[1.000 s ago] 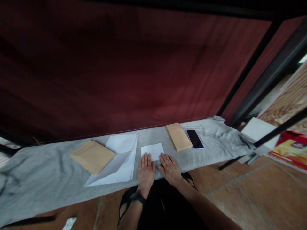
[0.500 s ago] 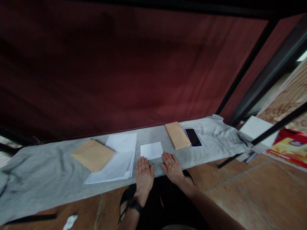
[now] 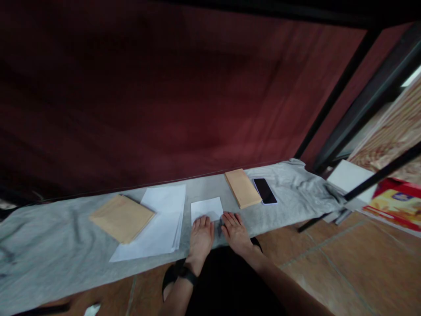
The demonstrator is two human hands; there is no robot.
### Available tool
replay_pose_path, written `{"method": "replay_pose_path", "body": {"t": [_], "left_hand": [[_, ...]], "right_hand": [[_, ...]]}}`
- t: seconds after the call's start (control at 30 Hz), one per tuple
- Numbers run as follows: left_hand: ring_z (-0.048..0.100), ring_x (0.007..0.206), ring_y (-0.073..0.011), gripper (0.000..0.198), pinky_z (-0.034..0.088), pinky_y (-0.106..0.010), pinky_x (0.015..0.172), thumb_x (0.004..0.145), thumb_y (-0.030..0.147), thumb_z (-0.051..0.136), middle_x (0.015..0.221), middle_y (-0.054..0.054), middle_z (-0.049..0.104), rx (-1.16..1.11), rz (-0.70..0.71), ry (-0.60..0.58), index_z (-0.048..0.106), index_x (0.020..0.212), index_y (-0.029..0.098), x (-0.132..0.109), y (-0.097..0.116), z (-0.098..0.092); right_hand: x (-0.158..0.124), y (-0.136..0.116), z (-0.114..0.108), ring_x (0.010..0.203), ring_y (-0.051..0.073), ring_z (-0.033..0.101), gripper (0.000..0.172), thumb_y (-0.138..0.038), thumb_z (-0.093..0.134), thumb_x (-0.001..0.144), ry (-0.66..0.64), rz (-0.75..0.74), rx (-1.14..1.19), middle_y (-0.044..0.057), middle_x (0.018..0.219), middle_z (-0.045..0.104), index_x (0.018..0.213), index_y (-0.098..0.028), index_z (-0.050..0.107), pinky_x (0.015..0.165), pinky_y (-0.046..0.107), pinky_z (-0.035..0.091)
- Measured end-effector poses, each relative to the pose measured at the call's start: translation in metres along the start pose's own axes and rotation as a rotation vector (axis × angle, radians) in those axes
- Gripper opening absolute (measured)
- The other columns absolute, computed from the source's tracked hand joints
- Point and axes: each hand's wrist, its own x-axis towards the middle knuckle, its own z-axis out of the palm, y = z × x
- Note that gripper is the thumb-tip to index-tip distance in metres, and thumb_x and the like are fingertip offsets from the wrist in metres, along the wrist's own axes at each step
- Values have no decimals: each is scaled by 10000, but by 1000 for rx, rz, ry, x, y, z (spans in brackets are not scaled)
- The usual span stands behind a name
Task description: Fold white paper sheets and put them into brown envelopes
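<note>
A small white folded-looking sheet of paper (image 3: 206,207) lies flat on the grey cloth, right in front of me. My left hand (image 3: 201,237) rests palm down on its near edge, fingers stretched out and covering part of that edge. Beside the paper's lower right corner, my right hand (image 3: 236,231) lies flat with its fingers extended. Neither hand grips anything. To the left are larger white sheets (image 3: 164,219) with a stack of brown envelopes (image 3: 123,218) partly over them. Another brown envelope stack (image 3: 242,188) lies to the right of the small paper.
A phone (image 3: 265,191) lies beside the right-hand envelopes. The grey cloth (image 3: 49,245) covers a narrow surface against a dark red panel (image 3: 197,109). At right stand a black metal bar (image 3: 335,94), a white box (image 3: 350,176) and a red-and-yellow package (image 3: 396,202).
My left hand has slid slightly right, onto the near edge of the small paper. The right hand stays nearly in place. The view has shifted a little.
</note>
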Motion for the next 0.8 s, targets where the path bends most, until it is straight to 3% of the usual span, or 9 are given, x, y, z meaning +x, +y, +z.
{"method": "replay_pose_path", "body": {"t": [0.1, 0.23, 0.47, 0.67, 0.8], "left_hand": [[504, 1349, -276, 462, 416, -439, 1111, 1008, 271, 319, 1434, -163, 570, -20, -8, 4, 572, 1358, 105, 16, -7, 2], [306, 1486, -288, 505, 334, -475, 1175, 992, 279, 351, 1581, -125, 398, 11, -10, 2, 460, 1467, 147, 24, -16, 15], [244, 1510, -267, 555, 289, -496, 1203, 956, 200, 334, 1592, -139, 366, 48, 12, -49, 409, 1501, 127, 21, -21, 27], [272, 1502, -257, 553, 288, -452, 1208, 984, 264, 298, 1591, -141, 368, 15, -63, -36, 399, 1505, 107, 23, -15, 23], [283, 1495, -297, 555, 298, -491, 1191, 1001, 295, 271, 1585, -180, 364, 4, -107, -56, 409, 1492, 75, 34, -7, 23]], "right_hand": [[13, -3, -1, 1351, 242, 503, 394, -261, 398, 1022, 12, 42, 37, 94, 1418, 592, 1324, -161, 629, 1192, 472, 316], [39, -14, 4, 1376, 233, 476, 438, -292, 355, 1043, -37, 43, 100, 112, 1460, 548, 1387, -132, 574, 1175, 449, 351], [75, -24, 23, 1422, 194, 417, 467, -341, 298, 1074, -185, -71, 93, 88, 1499, 507, 1444, -155, 513, 1192, 400, 321], [72, 4, 29, 1435, 194, 397, 485, -368, 328, 1064, -146, -66, -37, 69, 1547, 434, 1492, -175, 450, 1206, 399, 280], [69, 12, 30, 1437, 194, 393, 495, -352, 331, 1058, -138, -42, -59, 67, 1552, 420, 1514, -182, 415, 1212, 408, 263]]}}
